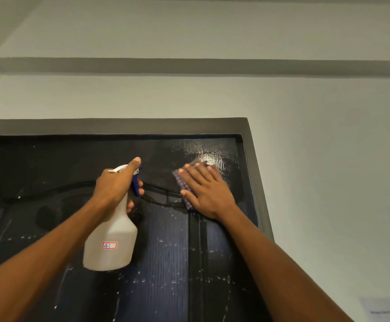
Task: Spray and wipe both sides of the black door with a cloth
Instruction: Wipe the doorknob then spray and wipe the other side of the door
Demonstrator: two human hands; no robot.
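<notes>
The black door (pixel 50 163) fills the lower half of the head view, seen from below, wet with droplets and a shiny patch at its upper right. My left hand (pixel 117 182) grips the neck of a white spray bottle (pixel 111 242) with a blue trigger and a small label, held just in front of the door. My right hand (pixel 203 189) lies flat with straight fingers, pressing a purple checked cloth (pixel 182 184) against the door's upper right panel. Most of the cloth is hidden under the hand.
A grey door frame (pixel 256 182) borders the door at the top and right. White wall (pixel 328 159) surrounds it, with a ceiling beam (pixel 189 66) above. A paper notice (pixel 384 309) hangs on the wall at the lower right.
</notes>
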